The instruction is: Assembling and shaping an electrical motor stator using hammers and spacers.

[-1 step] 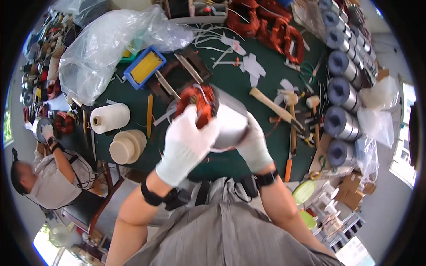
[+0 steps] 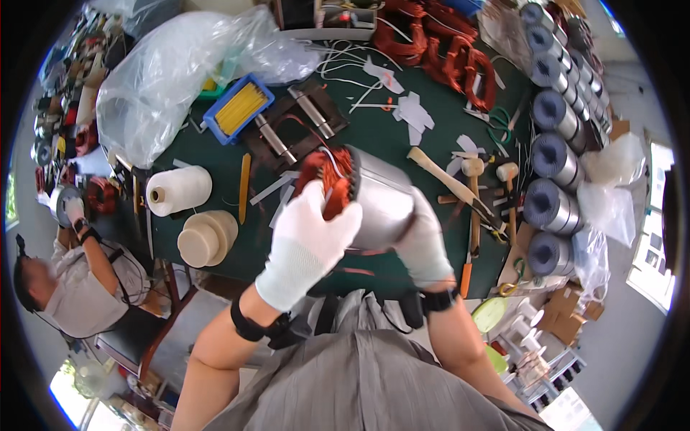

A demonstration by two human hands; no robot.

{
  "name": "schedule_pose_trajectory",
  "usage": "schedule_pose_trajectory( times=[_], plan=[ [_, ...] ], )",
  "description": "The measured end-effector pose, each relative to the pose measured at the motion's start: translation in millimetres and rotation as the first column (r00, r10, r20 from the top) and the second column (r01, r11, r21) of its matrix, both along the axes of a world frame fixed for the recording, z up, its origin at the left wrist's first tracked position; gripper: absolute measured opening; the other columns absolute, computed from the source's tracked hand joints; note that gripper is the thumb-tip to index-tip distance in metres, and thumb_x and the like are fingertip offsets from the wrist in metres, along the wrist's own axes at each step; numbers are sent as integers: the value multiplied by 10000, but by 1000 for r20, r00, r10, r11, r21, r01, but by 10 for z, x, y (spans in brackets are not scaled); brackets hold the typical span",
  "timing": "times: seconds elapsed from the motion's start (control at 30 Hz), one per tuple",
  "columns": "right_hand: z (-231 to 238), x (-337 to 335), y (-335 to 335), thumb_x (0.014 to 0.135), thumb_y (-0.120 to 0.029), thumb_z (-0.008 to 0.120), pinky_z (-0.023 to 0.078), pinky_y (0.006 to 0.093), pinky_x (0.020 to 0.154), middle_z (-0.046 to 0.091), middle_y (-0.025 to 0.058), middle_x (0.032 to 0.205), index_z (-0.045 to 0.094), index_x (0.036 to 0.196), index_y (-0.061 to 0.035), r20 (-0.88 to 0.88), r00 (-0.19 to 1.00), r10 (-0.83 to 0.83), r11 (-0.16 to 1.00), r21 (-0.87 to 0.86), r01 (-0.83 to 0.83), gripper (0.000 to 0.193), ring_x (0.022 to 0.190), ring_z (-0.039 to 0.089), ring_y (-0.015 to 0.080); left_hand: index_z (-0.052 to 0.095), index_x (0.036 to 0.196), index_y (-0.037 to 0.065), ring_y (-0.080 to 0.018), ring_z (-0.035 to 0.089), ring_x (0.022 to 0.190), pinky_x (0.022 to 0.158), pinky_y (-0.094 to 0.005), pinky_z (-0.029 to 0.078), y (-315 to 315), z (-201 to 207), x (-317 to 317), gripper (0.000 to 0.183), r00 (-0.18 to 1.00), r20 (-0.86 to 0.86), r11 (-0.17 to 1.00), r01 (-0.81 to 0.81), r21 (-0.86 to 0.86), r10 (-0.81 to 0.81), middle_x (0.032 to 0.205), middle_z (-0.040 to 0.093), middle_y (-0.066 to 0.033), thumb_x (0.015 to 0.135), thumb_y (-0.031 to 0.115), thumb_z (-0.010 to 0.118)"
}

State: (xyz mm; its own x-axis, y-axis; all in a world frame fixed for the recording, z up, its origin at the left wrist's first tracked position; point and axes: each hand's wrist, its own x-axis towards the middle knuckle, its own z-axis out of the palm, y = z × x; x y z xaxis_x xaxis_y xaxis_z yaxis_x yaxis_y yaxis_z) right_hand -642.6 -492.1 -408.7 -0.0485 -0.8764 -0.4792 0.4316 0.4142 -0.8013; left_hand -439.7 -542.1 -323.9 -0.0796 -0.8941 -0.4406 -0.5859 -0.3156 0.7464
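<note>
Above the front part of the table I hold a motor stator (image 2: 383,202), a silver metal cylinder lying on its side with red-brown copper windings (image 2: 332,172) bulging from its left end. White-gloved, my left hand (image 2: 309,233) is closed on those windings, thumb and fingers pressing the wire. My right hand (image 2: 425,244), also gloved, wraps round the shell's right end; its fingertips are partly hidden beneath. Just beyond the stator stands a dark metal stand with two steel rollers (image 2: 313,113). Close to my left hand lie white paper strips (image 2: 277,188).
To the left are a white thread cone (image 2: 178,191), a cream stepped plastic block (image 2: 208,237), a yellow stick (image 2: 244,188) and a blue bin (image 2: 238,108). Mallets (image 2: 472,169) lie right, beside stacked stator cores (image 2: 550,202). Copper coils (image 2: 478,75) sit behind. A co-worker (image 2: 79,287) sits far left.
The stator and both hands have shifted slightly right and toward me. The grip of both hands looks the same.
</note>
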Motion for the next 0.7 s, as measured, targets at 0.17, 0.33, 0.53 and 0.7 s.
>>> schedule_pose_trajectory(
  times=[0.17,0.33,0.53,0.7],
  plan=[
    [1044,1,-329,1110,-139,449,542,293,875,724,78,1125,645,1281,46,-441,886,144,989,99,-112,319,972,675,143,542,1405,-36,-116,599,1077,957,-288,493,386,-368,206,456,590,-695,873,-37,486,411,1233,648,-68,954,17,580],
    [792,428,-176,941,-273,714,507,378,630,667,165,764,611,871,-17,-906,295,304,917,194,-350,285,652,634,289,597,1346,-24,-282,688,1151,994,-381,534,669,-1230,482,386,815,-571,917,146,372,102,1242,715,-169,989,120,566],
    [399,823,51,848,-354,763,524,392,606,597,52,687,561,820,-118,-993,-88,78,747,116,-655,312,636,646,249,686,1200,14,-391,715,1046,921,-434,560,624,-1157,838,282,968,-123,953,239,184,-219,1069,751,-218,1011,187,566],
    [519,665,131,849,-261,767,524,412,737,677,74,873,641,936,-85,-990,67,124,729,46,-683,233,806,678,292,671,1205,-14,-351,723,1066,927,-400,556,812,-1115,946,272,971,-83,968,232,92,-224,1100,754,-191,1024,123,521]
  ],
)
